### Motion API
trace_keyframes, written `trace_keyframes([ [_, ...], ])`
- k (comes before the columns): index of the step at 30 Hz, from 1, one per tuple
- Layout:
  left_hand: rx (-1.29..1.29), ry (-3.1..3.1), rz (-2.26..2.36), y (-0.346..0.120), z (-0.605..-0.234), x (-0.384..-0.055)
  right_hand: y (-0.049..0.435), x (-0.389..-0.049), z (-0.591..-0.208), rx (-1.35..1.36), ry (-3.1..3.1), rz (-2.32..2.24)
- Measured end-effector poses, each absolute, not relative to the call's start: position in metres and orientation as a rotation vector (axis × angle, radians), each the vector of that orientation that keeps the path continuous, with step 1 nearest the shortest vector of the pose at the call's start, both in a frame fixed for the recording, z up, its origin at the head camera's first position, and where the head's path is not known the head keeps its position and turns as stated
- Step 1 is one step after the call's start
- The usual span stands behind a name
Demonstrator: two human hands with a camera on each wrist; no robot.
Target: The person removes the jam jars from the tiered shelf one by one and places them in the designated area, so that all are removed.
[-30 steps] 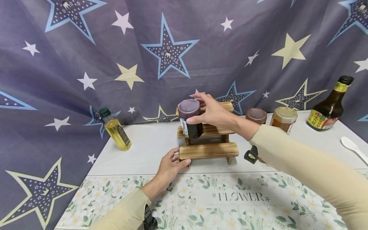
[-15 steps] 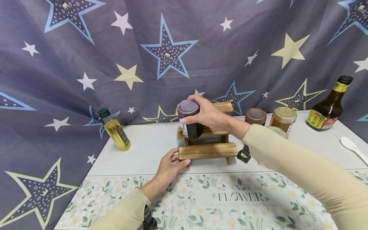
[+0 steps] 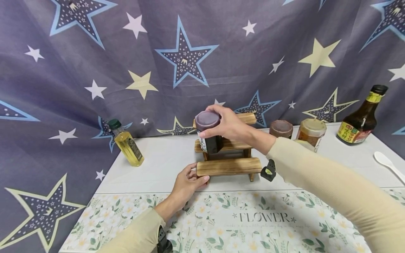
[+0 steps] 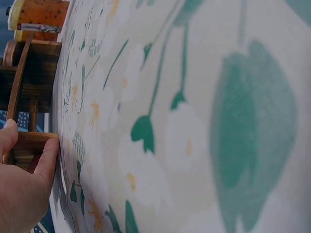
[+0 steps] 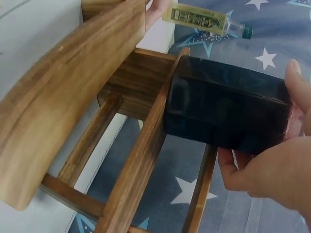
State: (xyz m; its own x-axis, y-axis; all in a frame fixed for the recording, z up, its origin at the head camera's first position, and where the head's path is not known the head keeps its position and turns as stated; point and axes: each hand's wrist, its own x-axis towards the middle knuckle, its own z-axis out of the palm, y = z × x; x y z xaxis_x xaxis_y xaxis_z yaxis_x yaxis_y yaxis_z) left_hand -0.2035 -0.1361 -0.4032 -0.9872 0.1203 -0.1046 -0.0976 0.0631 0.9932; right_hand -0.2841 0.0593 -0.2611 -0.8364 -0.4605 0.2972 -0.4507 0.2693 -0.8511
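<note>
A three-tier wooden step rack point(image 3: 229, 167) stands near the back of the table. My right hand point(image 3: 231, 124) grips a dark glass jar with a purple lid point(image 3: 207, 120), its thumb in front and fingers behind, near the top. Upright, the jar is at the left end of the middle step; in the right wrist view the base of the dark jar point(image 5: 228, 104) meets that step's edge. Lower down, my left hand point(image 3: 186, 182) pinches the left end of the bottom step. Thumb and finger of the left hand point(image 4: 24, 189) show against the wood in the left wrist view.
Right of the rack stand a jar with a brownish lid point(image 3: 281, 128) and an amber jar with a pale lid point(image 3: 311, 130), partly behind my sleeve. Farther right are a dark sauce bottle point(image 3: 359, 119) and a white spoon point(image 3: 387, 161). An oil bottle point(image 3: 129, 146) stands left.
My right hand has moved slightly left and closed around the jar, its fingers now nearer the lid. The jar stays in nearly the same place. The left hand has not moved.
</note>
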Motion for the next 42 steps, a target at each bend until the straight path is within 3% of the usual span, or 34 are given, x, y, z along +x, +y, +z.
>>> trace_keyframes([
  [16, 0.027, 2.190, 2.031, -0.137, -0.403, -0.202, 0.089, -0.248, -0.248, -0.834, 2.592, -1.731],
  [42, 0.052, 2.201, 2.008, -0.137, -0.401, -0.200, 0.173, -0.229, -0.216, -0.477, 2.807, -1.767],
])
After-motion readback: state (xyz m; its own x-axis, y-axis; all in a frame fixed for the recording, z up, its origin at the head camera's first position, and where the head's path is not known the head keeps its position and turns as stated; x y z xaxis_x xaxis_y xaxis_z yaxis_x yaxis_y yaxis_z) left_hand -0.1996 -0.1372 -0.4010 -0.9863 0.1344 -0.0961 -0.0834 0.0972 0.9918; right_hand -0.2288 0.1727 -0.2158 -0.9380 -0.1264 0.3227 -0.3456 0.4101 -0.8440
